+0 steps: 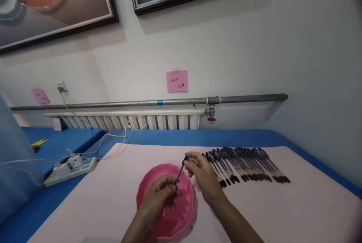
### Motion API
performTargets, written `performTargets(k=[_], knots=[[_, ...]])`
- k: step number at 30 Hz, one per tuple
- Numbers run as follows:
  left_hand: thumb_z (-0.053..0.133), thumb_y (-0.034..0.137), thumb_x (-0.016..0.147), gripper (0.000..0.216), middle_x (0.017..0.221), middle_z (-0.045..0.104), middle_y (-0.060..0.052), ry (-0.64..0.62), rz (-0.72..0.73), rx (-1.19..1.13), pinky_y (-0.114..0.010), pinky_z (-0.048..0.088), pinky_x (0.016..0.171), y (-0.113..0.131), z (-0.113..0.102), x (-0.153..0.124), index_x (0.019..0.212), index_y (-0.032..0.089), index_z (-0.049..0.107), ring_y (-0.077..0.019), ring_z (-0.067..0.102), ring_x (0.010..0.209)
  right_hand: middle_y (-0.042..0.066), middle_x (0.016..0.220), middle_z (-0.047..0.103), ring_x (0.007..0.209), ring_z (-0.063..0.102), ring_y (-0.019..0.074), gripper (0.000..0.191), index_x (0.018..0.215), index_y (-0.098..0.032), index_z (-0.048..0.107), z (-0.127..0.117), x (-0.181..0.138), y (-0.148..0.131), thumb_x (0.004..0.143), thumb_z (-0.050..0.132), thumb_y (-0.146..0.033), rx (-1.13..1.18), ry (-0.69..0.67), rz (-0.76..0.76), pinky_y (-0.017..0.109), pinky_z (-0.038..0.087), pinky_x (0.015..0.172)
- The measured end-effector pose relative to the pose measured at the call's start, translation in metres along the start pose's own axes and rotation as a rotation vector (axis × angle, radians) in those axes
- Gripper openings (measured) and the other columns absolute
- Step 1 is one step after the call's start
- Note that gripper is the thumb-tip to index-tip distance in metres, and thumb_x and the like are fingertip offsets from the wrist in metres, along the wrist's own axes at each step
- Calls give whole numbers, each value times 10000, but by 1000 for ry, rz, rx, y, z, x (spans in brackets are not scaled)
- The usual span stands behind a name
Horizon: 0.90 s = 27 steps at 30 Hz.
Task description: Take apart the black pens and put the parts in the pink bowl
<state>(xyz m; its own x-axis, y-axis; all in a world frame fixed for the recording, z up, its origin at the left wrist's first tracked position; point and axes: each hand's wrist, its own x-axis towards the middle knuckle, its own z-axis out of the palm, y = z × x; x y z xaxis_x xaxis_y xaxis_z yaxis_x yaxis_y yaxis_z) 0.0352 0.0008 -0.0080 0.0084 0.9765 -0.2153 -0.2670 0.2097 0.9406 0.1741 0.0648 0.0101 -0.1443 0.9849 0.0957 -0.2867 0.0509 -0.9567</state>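
My left hand (160,194) is closed round the lower part of a slim dark pen (179,174), over the scalloped pink dish (140,184). The pen slants up to the right, and the fingers of my right hand (204,177) pinch its black upper end. Below my left fingers a thin pale tip (164,212) shows; whether it belongs to the pen I cannot tell. Right of my right hand, many pens (240,164) with black ends lie side by side in a slanting row, some partly hidden behind that hand.
A pale pink sheet (107,201) covers the blue table (240,135). On the left a power strip (72,173) holds white plugs and trailing cables. Behind the table stand a white radiator (172,122) and a metal pipe (127,104) along the wall.
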Motion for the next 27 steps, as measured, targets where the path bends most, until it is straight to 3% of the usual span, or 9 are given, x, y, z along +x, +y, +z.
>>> performTargets(k=[5, 13, 23, 27], knots=[[705, 438, 632, 328, 586, 567, 22, 21, 11, 2, -191, 281, 372, 1, 4, 1, 748, 148, 603, -57, 409, 407, -57, 568, 517, 474, 417, 89, 186, 759, -177, 616, 3, -1, 1, 632, 677, -298, 32, -55, 64, 236, 351, 493], [720, 454, 639, 375, 563, 486, 60, 36, 23, -112, -173, 207, 353, -2, 9, 0, 803, 136, 608, -23, 289, 386, -47, 513, 534, 461, 434, 84, 202, 599, -173, 577, 2, 1, 8, 605, 706, -329, 86, -154, 161, 225, 339, 481], [736, 474, 610, 393, 561, 452, 66, 50, 33, -168, -160, 178, 363, -2, 11, 2, 725, 145, 555, -13, 271, 396, -14, 548, 592, 504, 477, 101, 181, 584, -167, 616, 13, -7, 17, 613, 686, -332, 66, -188, 195, 230, 361, 507], [645, 506, 674, 365, 554, 439, 66, 128, 83, 39, -181, 201, 375, -1, 3, 8, 760, 160, 566, -39, 275, 397, -6, 621, 615, 553, 505, 115, 117, 660, -167, 650, 13, -8, 16, 617, 663, -275, 33, -164, 192, 234, 369, 515]])
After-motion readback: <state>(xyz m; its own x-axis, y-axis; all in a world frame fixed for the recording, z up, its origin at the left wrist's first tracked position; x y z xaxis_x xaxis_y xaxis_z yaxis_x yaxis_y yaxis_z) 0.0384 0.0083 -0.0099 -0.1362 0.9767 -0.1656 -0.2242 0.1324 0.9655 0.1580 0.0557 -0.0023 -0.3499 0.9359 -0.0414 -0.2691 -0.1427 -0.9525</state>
